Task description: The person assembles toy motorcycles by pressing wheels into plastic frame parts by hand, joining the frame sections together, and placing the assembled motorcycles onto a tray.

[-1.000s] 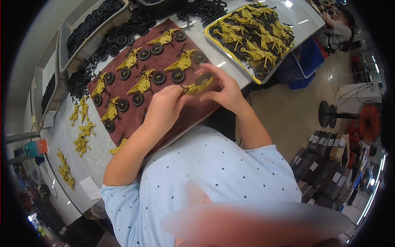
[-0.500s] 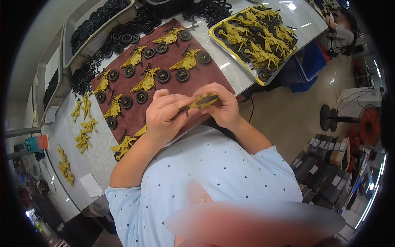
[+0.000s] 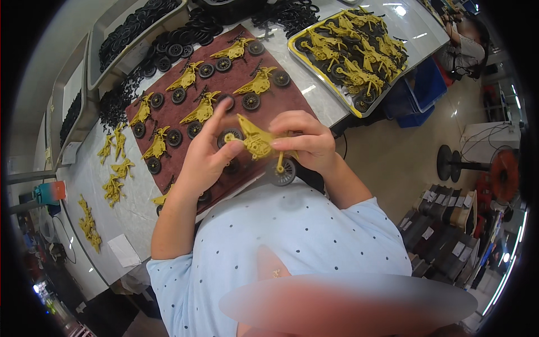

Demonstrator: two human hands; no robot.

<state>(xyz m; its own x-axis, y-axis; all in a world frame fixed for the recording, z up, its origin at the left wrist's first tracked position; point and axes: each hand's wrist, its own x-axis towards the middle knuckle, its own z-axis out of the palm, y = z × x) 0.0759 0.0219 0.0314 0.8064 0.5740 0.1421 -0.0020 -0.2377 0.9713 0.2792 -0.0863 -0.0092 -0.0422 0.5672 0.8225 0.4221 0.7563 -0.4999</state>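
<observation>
Nearest me: pale-blue dotted fabric shirt (image 3: pixel 281 224), both forearms reaching forward from it. Just past the belly, between the hands and raised in front of the mat, I have the yellow plastic toy motorcycle with black spoked wheels (image 3: pixel 257 143).

Right hand (image 3: pixel 306 137): grip narrow, thumb and fingers pinching the yellow body from its right side. Left hand (image 3: pixel 205 154): grip wide, index finger lifted away, thumb tip close by the left-hand wheel; I cannot tell whether it touches. Long axis runs slantwise, one wheel up by the left thumb, the other hanging low right, below the right fingers and toward the shirt. The body lies left of the right grip and right of the left thumb; the right is the hand carrying it.

Under and beyond: brown-red rectangular mat (image 3: pixel 174 160), bearing slanting rows of yellow plastic bodies (image 3: pixel 255 84) with round black wheels (image 3: pixel 251 101) beside them. The mat lies on the pale, glossy counter (image 3: pixel 140 191).

Farther, ahead and right, nearer the right hand: white tray with yellow rim (image 3: pixel 323 80), heaped with yellow-and-black toys (image 3: pixel 359 50). Far left: grey plastic bin (image 3: pixel 126 64) of black rings (image 3: pixel 135 36).
</observation>
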